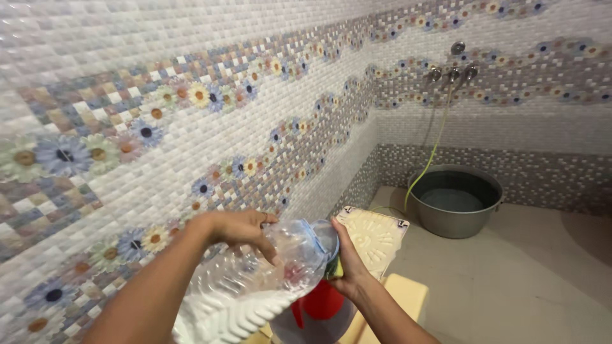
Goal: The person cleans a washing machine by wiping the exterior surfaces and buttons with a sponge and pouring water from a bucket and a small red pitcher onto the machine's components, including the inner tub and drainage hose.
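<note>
Both forearms come up from the bottom edge and meet at a big clear plastic bottle [255,286], which lies tilted, its ribbed body low toward the camera and its neck higher, away from it. At the shoulder of the bottle, the left hand [239,230] is laid over the top, with the fingers curled down on the plastic and closed on it. On the far side of the neck, the right hand [347,264] is wrapped around the blue cap [322,237]; a small yellow and green thing, perhaps a sponge, is pressed under its palm, but I cannot tell for sure.

Just under both hands stands a red container [319,306] on a pale yellow stool [408,294]. Just beyond the right hand, a cream patterned tile [376,237] is tilted on the floor. Well beyond it, a grey metal basin [454,202] holds water, and a thin green hose [433,150] comes down to it from the taps [452,74] on the mosaic wall [191,127].
</note>
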